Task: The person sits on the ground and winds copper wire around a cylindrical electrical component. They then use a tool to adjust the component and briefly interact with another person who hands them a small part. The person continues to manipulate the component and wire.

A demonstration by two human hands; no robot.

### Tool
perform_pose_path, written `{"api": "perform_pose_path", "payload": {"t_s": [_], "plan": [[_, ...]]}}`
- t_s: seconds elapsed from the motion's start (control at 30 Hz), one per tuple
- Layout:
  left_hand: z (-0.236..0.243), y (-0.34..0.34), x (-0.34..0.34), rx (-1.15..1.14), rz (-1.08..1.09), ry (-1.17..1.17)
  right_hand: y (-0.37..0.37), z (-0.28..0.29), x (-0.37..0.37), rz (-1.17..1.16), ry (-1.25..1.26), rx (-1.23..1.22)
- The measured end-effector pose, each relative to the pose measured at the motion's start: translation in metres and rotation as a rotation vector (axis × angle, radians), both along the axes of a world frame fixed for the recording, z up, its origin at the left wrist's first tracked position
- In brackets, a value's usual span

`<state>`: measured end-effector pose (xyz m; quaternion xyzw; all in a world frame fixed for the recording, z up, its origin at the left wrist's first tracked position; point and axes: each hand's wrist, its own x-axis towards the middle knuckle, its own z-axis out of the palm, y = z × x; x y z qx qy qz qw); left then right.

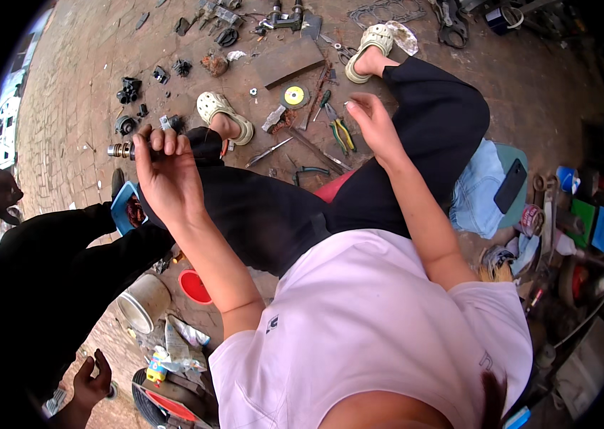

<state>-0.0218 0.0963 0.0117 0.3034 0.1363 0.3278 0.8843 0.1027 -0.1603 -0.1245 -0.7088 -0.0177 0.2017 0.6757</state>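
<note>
My left hand [170, 175] is raised over my left thigh, its fingers closed round a small ringed metal cylinder [121, 150] that sticks out to the left. My right hand [373, 127] hovers above my right knee. Its thumb and forefinger pinch together on a tiny pale thing too small to name. On the floor between my feet lie a hammer [274, 119], a yellow disc [293, 96], pliers with yellow-green handles [343, 134], a green-handled screwdriver [323, 101] and a thin pointed metal tool [268, 152].
A heavy block [288, 63] and several dark metal parts [129, 90] lie ahead. Another person stands at left, one hand [93, 379] low, near a blue tray [125, 214]. A white bucket [143, 304] and red bowl [195, 287] sit behind. At right: a phone [511, 186] on denim.
</note>
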Motion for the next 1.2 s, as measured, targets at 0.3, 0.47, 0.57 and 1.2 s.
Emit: {"api": "perform_pose_path", "payload": {"t_s": [0.3,0.47,0.57,1.2], "plan": [[-0.045,-0.086,0.012,0.148,-0.108,0.337,0.063,0.065,-0.063,0.502,0.302,0.575],[-0.052,-0.075,0.003,0.411,0.043,0.463,0.062,0.057,-0.076,0.701,-0.003,0.162],[-0.059,-0.061,-0.008,0.157,-0.004,0.496,0.056,0.074,-0.075,0.705,0.02,0.218],[-0.051,-0.054,-0.016,-0.37,-0.176,0.165,0.048,0.094,-0.048,0.514,0.007,0.48]]}}
